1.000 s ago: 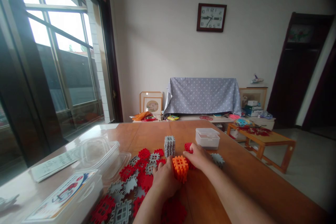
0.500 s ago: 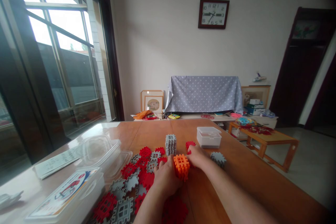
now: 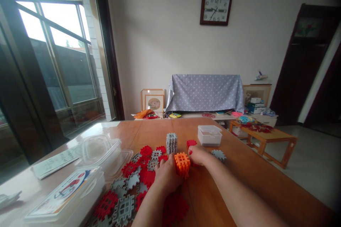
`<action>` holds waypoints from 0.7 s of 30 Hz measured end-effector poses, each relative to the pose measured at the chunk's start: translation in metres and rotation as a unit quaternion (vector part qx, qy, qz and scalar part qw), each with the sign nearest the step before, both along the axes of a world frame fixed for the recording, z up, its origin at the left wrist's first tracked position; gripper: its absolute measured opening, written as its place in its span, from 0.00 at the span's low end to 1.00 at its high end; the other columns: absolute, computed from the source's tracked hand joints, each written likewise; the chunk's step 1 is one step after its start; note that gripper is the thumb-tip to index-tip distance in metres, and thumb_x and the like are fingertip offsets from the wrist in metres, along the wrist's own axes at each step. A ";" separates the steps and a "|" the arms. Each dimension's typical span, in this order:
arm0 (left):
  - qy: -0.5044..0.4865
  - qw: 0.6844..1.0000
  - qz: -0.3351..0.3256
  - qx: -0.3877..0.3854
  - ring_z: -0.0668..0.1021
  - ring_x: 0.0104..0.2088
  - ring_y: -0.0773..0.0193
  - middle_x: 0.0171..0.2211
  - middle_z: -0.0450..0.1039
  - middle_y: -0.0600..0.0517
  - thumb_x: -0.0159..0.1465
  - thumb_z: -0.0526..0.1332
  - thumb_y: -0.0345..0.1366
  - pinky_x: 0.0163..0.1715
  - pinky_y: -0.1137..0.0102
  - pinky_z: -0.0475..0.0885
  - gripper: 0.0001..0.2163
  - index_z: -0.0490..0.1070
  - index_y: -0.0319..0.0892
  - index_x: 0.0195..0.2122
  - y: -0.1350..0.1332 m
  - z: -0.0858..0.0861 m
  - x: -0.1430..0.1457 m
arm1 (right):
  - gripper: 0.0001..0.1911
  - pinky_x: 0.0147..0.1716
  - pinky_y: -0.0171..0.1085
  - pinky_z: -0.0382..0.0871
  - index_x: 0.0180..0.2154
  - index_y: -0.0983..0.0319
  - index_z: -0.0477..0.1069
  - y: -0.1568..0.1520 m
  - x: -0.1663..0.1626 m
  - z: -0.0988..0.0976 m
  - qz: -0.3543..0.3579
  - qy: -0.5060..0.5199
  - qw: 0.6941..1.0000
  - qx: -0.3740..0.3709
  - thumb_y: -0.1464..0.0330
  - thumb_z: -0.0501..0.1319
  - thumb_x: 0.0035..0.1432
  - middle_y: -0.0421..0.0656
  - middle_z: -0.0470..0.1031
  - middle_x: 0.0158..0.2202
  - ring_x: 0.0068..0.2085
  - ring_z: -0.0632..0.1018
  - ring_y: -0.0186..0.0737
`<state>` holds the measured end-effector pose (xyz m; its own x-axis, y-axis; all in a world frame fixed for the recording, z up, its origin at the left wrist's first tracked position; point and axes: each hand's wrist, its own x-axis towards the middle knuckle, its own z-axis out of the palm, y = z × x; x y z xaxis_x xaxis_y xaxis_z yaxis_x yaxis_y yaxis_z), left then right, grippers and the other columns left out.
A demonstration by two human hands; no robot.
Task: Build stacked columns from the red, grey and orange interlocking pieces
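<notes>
An orange cube of waffle blocks point(image 3: 182, 163) stands on the wooden table point(image 3: 239, 184). My left hand point(image 3: 166, 176) is curled against its left side, holding it. My right hand point(image 3: 200, 155) lies just right of the cube with its fingers closed over red waffle pieces point(image 3: 191, 144). Behind the cube stands a grey stack of waffle blocks point(image 3: 172, 143). A loose grey piece point(image 3: 218, 154) lies right of my right hand. Several red and grey flat pieces point(image 3: 133, 181) are spread to the left.
A small white lidded box point(image 3: 209, 135) sits at the back of the table. Clear plastic lids point(image 3: 102, 150), a printed storage box point(image 3: 66, 195) and a leaflet point(image 3: 52, 163) lie at the left. Beyond the table are a low wooden table point(image 3: 266, 136) and a covered cabinet point(image 3: 205, 92).
The view has shifted slightly. My right hand has drawn back a little toward the orange cube; my left hand stays on the cube.
</notes>
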<state>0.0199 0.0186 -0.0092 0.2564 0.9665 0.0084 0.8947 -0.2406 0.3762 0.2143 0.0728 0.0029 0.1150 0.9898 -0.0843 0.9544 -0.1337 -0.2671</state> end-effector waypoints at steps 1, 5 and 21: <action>-0.001 1.000 0.000 0.004 0.71 0.55 0.42 0.49 0.77 0.45 0.50 0.67 0.46 0.51 0.55 0.63 0.32 0.62 0.50 0.56 0.000 -0.001 0.000 | 0.14 0.32 0.38 0.66 0.36 0.53 0.79 -0.001 0.000 0.000 0.000 -0.003 1.000 0.001 0.58 0.70 0.44 0.45 0.81 0.40 0.38 0.80 0.48; -0.006 1.000 0.001 0.020 0.71 0.56 0.42 0.51 0.76 0.44 0.50 0.67 0.46 0.52 0.54 0.63 0.34 0.60 0.49 0.59 0.000 -0.003 0.000 | 0.15 0.33 0.38 0.66 0.36 0.53 0.79 -0.007 -0.001 0.003 0.007 -0.014 1.000 -0.001 0.60 0.71 0.42 0.46 0.80 0.40 0.39 0.80 0.49; -0.005 1.000 0.000 0.004 0.70 0.57 0.41 0.54 0.75 0.41 0.52 0.66 0.43 0.55 0.49 0.61 0.30 0.61 0.46 0.56 -0.006 0.006 0.003 | 0.11 0.34 0.38 0.60 0.36 0.52 0.74 -0.128 -0.002 0.000 0.033 -0.031 0.999 0.020 0.65 0.66 0.47 0.43 0.75 0.40 0.44 0.76 0.49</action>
<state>0.0226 0.0121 -0.0030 0.2557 0.9666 0.0193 0.8909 -0.2434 0.3835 0.2127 -0.0549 0.0029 0.0524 0.9978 -0.0401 0.9755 -0.0597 -0.2116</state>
